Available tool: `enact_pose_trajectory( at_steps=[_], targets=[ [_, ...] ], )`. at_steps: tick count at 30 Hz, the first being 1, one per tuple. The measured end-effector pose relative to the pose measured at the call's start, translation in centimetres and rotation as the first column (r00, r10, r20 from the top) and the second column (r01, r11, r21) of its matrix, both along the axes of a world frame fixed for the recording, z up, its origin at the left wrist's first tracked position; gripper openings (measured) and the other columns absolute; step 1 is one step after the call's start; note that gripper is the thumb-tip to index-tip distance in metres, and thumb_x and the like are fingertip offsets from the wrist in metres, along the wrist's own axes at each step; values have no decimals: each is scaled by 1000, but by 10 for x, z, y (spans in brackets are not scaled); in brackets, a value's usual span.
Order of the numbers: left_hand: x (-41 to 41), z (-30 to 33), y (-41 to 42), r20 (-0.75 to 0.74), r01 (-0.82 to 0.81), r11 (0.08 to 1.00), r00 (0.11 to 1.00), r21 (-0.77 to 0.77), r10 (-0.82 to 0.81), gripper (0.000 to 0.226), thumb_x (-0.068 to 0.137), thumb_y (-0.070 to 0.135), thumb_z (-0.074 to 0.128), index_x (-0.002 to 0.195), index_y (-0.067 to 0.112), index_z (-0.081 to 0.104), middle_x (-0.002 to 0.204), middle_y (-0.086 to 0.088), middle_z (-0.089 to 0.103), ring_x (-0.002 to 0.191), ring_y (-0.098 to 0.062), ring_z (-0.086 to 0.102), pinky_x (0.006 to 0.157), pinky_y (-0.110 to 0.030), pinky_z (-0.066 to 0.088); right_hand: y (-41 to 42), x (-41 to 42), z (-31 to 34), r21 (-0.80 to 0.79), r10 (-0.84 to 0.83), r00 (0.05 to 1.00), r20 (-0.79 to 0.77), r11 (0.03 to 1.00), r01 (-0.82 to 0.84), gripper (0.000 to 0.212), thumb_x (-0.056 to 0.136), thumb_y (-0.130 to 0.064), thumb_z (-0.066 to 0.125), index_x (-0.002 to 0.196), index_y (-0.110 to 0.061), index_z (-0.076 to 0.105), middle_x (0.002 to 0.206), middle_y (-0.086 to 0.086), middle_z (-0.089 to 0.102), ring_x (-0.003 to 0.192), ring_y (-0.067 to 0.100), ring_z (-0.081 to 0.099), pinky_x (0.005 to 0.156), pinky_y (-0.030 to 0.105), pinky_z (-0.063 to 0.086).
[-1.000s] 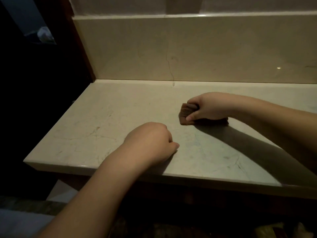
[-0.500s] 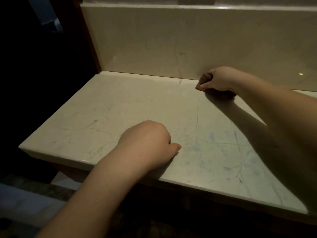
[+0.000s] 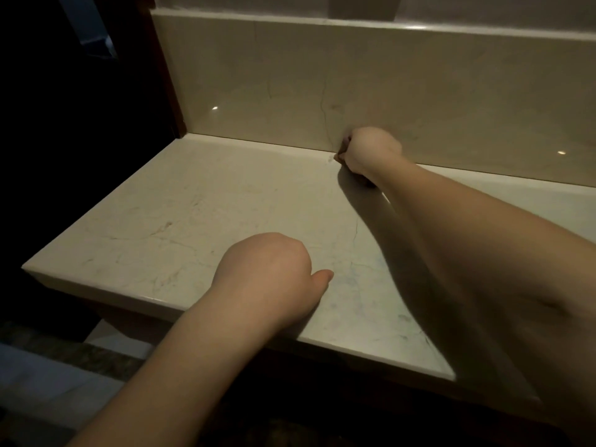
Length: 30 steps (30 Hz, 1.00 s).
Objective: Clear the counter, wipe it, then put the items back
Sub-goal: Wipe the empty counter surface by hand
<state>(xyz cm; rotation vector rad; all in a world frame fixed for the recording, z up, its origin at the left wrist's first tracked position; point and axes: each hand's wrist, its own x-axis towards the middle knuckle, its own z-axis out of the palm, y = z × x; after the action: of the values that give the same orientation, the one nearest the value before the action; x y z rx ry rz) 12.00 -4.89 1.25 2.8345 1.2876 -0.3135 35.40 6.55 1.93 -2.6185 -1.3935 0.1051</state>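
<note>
A pale marble counter (image 3: 193, 221) fills the middle of the view. My right hand (image 3: 367, 150) is at the back edge, against the backsplash, and grips a small brown cloth (image 3: 344, 146); only a sliver of the cloth shows past the fingers. My left hand (image 3: 271, 279) rests on the counter near the front edge, fingers curled under and thumb pointing right, with nothing in it. No items stand on the visible counter.
A glossy marble backsplash (image 3: 322, 85) rises behind the counter, with a ledge on top. A dark wooden frame (image 3: 167, 91) borders the counter's left end, and beyond it the room is dark. A pale floor (image 3: 48, 382) shows at lower left.
My right hand slid the brown cloth from the middle of the counter back to the joint with the backsplash. My left hand stayed in place; the camera drew closer.
</note>
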Motion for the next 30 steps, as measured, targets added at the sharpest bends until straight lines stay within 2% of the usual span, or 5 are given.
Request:
enact_pose_trajectory(
  at_steps=[3, 5, 9, 20, 30],
  targets=[
    [0, 1, -4, 7, -4, 1000, 1000, 12, 4, 58, 96, 60, 29, 83, 20, 69, 115, 4, 69, 84, -17, 62, 64, -28, 47, -20, 22, 2, -23, -38, 998, 53, 999, 39, 33, 92, -41, 57, 115, -18, 64, 116, 6, 62, 110, 29, 58, 75, 27, 38],
    [-1, 5, -4, 27, -19, 1000, 999, 13, 19, 58, 96, 60, 30, 92, 19, 72, 93, 2, 69, 80, -17, 60, 64, -28, 47, -39, 42, 5, -52, -86, 995, 57, 995, 89, 35, 93, -43, 56, 114, -15, 64, 108, 8, 60, 109, 30, 57, 76, 29, 39],
    [0, 8, -5, 37, -28, 999, 999, 35, 27, 58, 96, 60, 32, 93, 19, 72, 69, 2, 54, 72, -18, 54, 58, -28, 39, -63, 65, 1, -68, -106, 990, 89, 991, 113, 35, 94, -44, 54, 112, -14, 62, 101, 7, 57, 105, 31, 56, 73, 28, 38],
    [1, 5, -5, 53, -68, 997, 996, 40, 66, 61, 95, 62, 29, 99, 20, 73, 78, 1, 63, 79, -17, 60, 65, -29, 48, -11, 9, -5, -8, 43, 998, 34, 999, -43, 32, 93, -42, 56, 112, -17, 65, 113, 5, 63, 107, 29, 58, 74, 27, 38],
    [-4, 6, -3, 62, -80, 997, 995, 22, 78, 60, 96, 61, 30, 109, 22, 74, 92, 1, 70, 87, -18, 62, 65, -27, 46, -53, 71, -8, -42, -30, 986, 162, 998, 37, 24, 92, -42, 56, 103, -23, 65, 110, 6, 64, 103, 29, 58, 71, 28, 36]
  ],
)
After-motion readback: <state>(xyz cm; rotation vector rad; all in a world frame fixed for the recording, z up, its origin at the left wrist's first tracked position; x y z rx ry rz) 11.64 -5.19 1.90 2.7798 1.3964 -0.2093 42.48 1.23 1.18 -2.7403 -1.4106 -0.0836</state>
